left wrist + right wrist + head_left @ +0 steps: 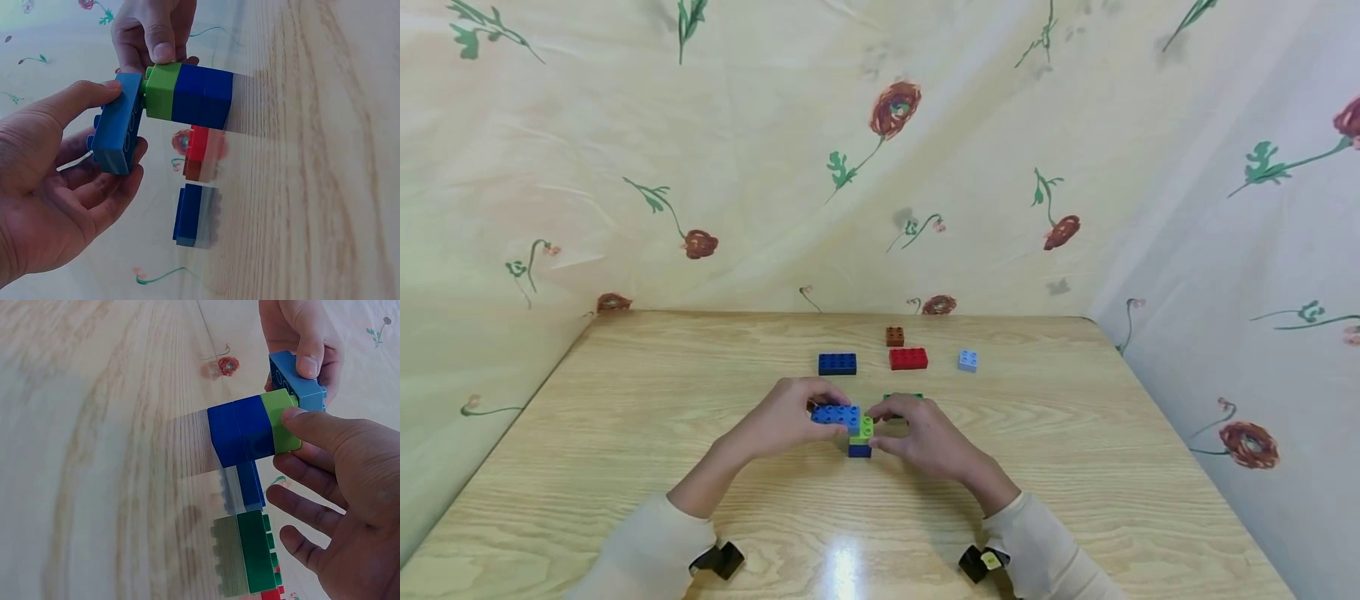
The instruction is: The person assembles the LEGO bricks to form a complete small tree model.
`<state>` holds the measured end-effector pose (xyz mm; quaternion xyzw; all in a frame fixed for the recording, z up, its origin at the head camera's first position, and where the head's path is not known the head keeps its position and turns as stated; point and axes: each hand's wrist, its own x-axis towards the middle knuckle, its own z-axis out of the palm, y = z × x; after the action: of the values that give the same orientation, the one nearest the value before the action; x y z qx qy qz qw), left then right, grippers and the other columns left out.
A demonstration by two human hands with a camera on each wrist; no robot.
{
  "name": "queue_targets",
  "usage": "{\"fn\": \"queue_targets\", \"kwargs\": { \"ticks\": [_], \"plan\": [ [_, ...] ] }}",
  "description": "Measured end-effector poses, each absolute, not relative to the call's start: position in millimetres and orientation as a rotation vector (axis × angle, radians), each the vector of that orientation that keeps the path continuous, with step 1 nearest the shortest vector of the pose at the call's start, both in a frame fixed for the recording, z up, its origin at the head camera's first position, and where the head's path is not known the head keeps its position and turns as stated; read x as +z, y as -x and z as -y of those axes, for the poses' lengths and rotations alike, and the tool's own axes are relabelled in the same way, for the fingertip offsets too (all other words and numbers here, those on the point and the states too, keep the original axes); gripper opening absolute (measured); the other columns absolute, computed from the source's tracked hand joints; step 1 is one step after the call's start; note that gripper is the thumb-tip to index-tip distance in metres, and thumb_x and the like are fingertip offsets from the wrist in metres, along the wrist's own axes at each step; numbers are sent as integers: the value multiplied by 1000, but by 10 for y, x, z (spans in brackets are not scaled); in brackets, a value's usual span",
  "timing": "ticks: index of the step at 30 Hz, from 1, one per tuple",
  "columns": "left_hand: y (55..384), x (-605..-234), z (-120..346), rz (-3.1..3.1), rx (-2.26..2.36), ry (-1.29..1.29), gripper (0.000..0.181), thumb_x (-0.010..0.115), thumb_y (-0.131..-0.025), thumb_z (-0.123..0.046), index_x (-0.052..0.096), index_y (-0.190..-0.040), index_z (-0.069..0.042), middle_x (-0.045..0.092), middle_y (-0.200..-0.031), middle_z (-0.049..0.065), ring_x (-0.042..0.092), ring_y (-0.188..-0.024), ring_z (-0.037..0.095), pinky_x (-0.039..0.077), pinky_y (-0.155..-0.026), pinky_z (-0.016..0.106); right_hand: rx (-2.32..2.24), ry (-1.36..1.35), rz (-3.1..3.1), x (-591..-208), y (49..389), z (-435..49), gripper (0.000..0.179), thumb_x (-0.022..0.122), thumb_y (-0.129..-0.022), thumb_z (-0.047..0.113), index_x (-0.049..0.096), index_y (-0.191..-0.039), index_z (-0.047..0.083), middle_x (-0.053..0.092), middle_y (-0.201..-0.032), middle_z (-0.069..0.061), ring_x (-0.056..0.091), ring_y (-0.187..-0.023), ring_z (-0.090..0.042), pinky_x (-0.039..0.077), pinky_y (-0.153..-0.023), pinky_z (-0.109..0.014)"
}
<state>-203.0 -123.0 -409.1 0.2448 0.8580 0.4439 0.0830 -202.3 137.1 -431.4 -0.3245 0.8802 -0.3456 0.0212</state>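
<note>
A blue eight-stud toy brick (116, 125) is pinched between the thumb and fingers of my left hand (784, 421). One end of it overlaps the studs of a lime green brick (161, 91), while the rest juts out to the left. The lime green brick tops a short upright stack, with dark blue bricks (240, 432) beneath it standing on the table. From the right, my right hand (928, 435) pinches the lime green brick, thumb on the near side and index finger behind; its other fingers are spread loosely in the right wrist view.
Behind the hands on the wooden table (625, 400) lie a dark blue brick (837, 364), a red brick (908, 359), a small brown brick (895, 337) and a small light blue brick (967, 361). A green brick (256, 551) sits just beyond my right hand. Flowered cloth (760, 167) hangs behind.
</note>
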Motion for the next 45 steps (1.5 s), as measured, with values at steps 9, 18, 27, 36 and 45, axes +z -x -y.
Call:
{"fn": "queue_targets", "kwargs": {
  "ticks": [9, 18, 27, 36, 45],
  "plan": [
    [2011, -4119, 1189, -2587, 1333, -800, 25, 84, -88, -22, 74, -111, -18, 73, -106, -2, 66, -96, 12, 57, -81, 23, -1084, 1014, -2723, -4344, 2039, -1380, 31, 78, -93, 21, 73, -122, 12, 75, -116, -1, 69, -109, -23, 59, -94, -45],
    [2028, -4141, 1178, -2610, 1315, -810, 25, 84, -88, -22, 75, -111, -17, 73, -106, -2, 65, -94, 11, 57, -79, 23, -1084, 1008, -2730, -4357, 2045, -1383, 30, 78, -93, 21, 73, -121, 12, 75, -116, -1, 69, -110, -23, 58, -94, -46],
    [2047, -4154, 1167, -2597, 1318, -806, 24, 84, -88, -21, 74, -109, -17, 72, -105, -1, 65, -93, 12, 57, -78, 22, -1077, 986, -2732, -4358, 2052, -1375, 30, 78, -93, 21, 73, -121, 12, 75, -117, -1, 68, -110, -22, 58, -95, -46],
    [2071, -4191, 1161, -2579, 1341, -787, 23, 85, -86, -21, 74, -107, -19, 72, -104, -1, 64, -91, 12, 57, -77, 23, -1080, 979, -2722, -4347, 2043, -1372, 30, 78, -93, 20, 73, -122, 12, 75, -117, -1, 68, -111, -23, 58, -95, -46],
    [2098, -4187, 1175, -2576, 1315, -760, 24, 84, -87, -24, 73, -108, -21, 70, -105, -2, 63, -94, 14, 57, -79, 25, -1090, 986, -2724, -4358, 2054, -1361, 31, 78, -93, 20, 73, -122, 12, 74, -117, -1, 68, -110, -24, 58, -95, -47]
  ]
}}
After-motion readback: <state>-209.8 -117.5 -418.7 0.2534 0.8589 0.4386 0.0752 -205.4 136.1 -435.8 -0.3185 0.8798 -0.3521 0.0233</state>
